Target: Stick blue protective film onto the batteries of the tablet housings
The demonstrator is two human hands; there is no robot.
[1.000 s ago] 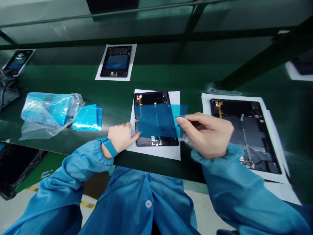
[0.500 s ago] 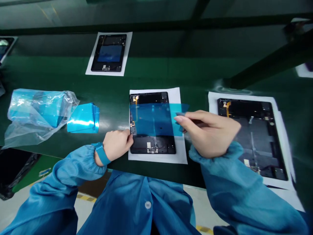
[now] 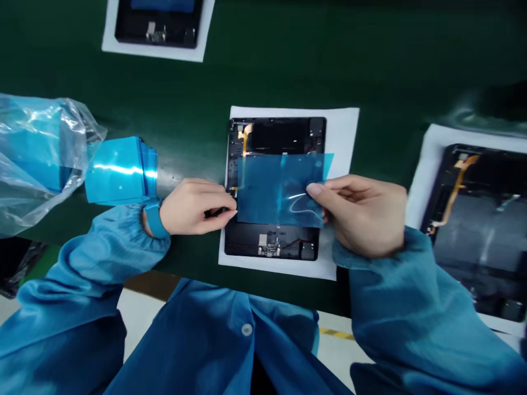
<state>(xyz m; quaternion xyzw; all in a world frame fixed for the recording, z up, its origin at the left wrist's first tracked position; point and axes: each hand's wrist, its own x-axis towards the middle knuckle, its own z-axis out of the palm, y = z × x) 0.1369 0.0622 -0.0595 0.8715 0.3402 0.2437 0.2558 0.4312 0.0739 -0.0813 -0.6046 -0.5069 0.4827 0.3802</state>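
A sheet of clear blue film (image 3: 263, 189) lies across the middle of an opened black tablet (image 3: 247, 241), whose circuit board and orange ribbon cable show. My right hand (image 3: 366, 214) pinches the film at its right side, where the sheet bends and glints. My left hand (image 3: 197, 206) is closed, with thumb and forefinger tips together at the film's left edge, over the tablet's left side. White paper (image 3: 341, 131) is under the tablet.
A stack of blue film sheets (image 3: 113, 170) lies left of my left hand, beside a clear plastic bag (image 3: 78, 126) with more blue film. Another opened tablet (image 3: 494, 230) rests on paper at right. A tablet with blue film (image 3: 132, 33) is at the top left of the green table (image 3: 288, 77).
My left hand has moved up the tablet's left side to the film's edge. The film's left edge now sits inside the tablet's edge. The camera view has shifted downward and closer.
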